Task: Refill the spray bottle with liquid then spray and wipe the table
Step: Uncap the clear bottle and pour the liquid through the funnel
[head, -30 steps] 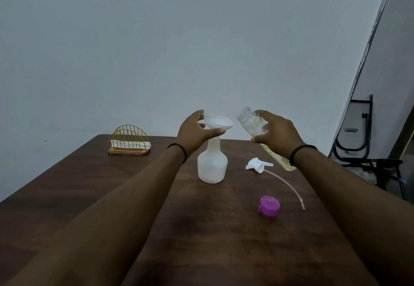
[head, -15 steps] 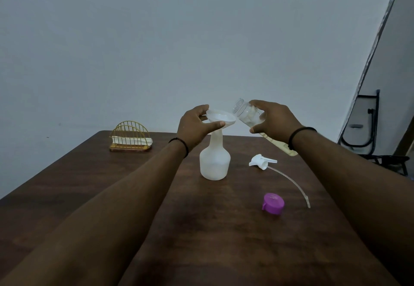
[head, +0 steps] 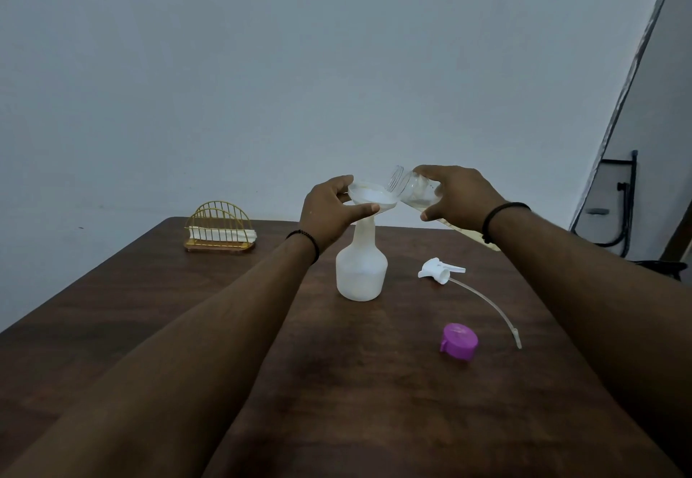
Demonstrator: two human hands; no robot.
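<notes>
Tipped further since half a second ago, the refill bottle (head: 413, 193) now has its open mouth over the funnel's rim; I log the rest from left to right.

1. Gold wire napkin holder (head: 219, 227), far left corner of the wooden table (head: 157, 313), white napkins standing in it.
2. Left hand (head: 329, 212), thumb and fingers pinching the rim of the white funnel (head: 370, 198), a dark beaded band at the wrist.
3. Funnel, seated upright in the neck of the spray bottle.
4. Spray bottle (head: 361, 271), translucent white, standing mid-table with its trigger head off (whether any liquid is inside, I cannot tell through the frosted wall).
5. Refill bottle, clear with a threaded neck, tilted mouth-down towards the funnel, pale yellowish liquid lying along its lower side.
6. Right hand (head: 458, 197), fingers and thumb curled round the refill bottle's body, a dark band at the wrist.
7. Trigger sprayer head (head: 436, 271), white, lying on its side just right of the spray bottle, its dip tube (head: 486, 305) curving towards me.
8. Purple flip cap (head: 458, 341), resting on the table near the tube's end, apart from it.
</notes>
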